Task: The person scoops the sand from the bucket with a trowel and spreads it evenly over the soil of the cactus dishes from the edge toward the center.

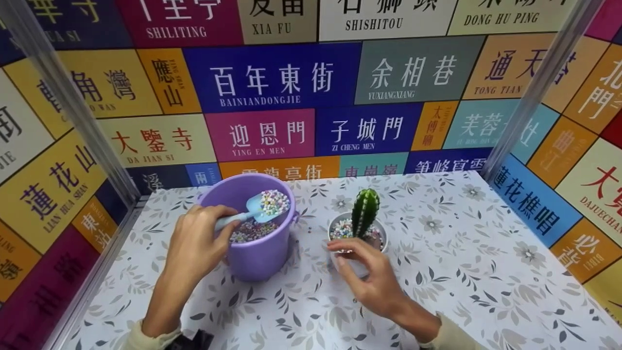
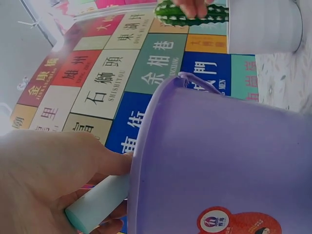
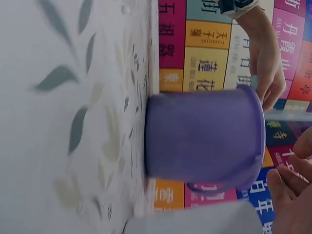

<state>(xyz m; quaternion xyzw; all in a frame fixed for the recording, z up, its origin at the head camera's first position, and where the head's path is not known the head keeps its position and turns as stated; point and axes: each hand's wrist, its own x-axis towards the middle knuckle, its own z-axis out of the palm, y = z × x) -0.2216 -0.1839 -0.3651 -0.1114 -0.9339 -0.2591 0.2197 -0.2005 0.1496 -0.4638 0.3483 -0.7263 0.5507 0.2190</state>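
Fingers of your left hand [image 1: 194, 243] grip the blue scoop [image 1: 253, 209], pellets [image 1: 275, 203] on it, at the purple bucket's [image 1: 262, 257] mouth; your right hand [image 1: 373, 278] sits relaxed by the potted cactus [image 1: 365, 214]. Floral-print table [image 1: 311, 301], colourful sign-covered walls [image 1: 272, 78] on three sides.

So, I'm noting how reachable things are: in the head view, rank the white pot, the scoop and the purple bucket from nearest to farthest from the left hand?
1. Scoop: nearest, held in the left hand.
2. Purple bucket: next, its opening below the scoop's loaded end.
3. White pot: farthest, on the right side, beyond the bucket.
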